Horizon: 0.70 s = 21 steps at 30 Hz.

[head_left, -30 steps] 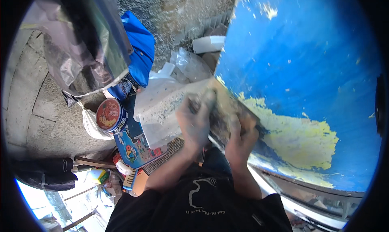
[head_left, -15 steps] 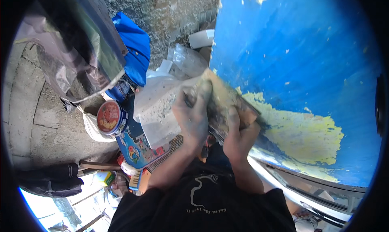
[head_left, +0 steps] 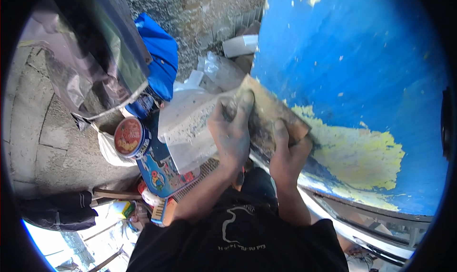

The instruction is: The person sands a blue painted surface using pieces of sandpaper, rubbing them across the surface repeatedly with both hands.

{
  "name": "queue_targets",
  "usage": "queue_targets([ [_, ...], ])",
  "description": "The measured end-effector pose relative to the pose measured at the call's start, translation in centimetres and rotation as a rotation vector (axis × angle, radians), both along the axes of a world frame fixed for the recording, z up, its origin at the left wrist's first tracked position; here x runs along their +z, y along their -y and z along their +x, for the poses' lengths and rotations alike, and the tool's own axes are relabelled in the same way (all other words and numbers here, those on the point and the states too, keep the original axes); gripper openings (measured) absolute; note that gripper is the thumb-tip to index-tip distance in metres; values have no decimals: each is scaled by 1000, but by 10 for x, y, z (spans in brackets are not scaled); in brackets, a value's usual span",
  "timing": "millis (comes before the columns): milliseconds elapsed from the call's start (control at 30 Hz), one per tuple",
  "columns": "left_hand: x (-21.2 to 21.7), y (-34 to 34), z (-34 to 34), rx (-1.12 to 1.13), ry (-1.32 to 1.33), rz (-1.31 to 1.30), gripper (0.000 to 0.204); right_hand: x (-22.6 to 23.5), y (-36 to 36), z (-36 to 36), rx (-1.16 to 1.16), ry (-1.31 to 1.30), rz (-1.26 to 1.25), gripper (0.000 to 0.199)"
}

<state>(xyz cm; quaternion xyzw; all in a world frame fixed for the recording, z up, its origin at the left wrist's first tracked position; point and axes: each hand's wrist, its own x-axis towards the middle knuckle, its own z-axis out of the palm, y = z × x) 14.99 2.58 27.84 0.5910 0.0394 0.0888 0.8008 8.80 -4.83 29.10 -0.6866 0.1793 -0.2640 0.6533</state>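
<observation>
Between my two hands is a worn tan sheet of sandpaper (head_left: 267,111), smudged dark in the middle. My left hand (head_left: 232,127) is closed on its left part, thumb on top. At its lower right corner, my right hand (head_left: 289,153) pinches the edge with the thumb on the upper face. The fingers beneath the sheet are hidden. Just right of the sheet stands a big blue painted panel (head_left: 342,72) with a bare yellowish patch (head_left: 362,155) low on it. White dusty plastic sheeting (head_left: 183,129) with blue crumbs lies left of my left hand.
A round tin (head_left: 129,137) with a red lid sits on a blue illustrated tray or board (head_left: 159,174) at the left. Dark plastic sheeting (head_left: 100,58) and a blue cloth (head_left: 157,53) hang at the upper left. A rough wall (head_left: 190,15) rises behind.
Both hands and the sandpaper have shifted slightly to the right. More of the sheet's upper face shows between the hands. Both grips remain closed on it.
</observation>
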Motion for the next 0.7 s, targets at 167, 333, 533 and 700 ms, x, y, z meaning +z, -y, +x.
queue_targets([
  [167, -15, -2, 0, -71, 29, 44, 23, -19, 2, 2, -68, 131, -139, 25],
  [333, -12, -6, -13, -95, 37, -41, 22, -20, 4, -12, -85, 29, -80, 25],
  [533, 13, -5, -3, -79, 45, -38, 22, 1, 2, -5, -64, 14, -59, 26],
  [700, -3, 1, -7, -67, 31, 2, 20, -11, -3, -7, -66, 9, 62, 26],
])
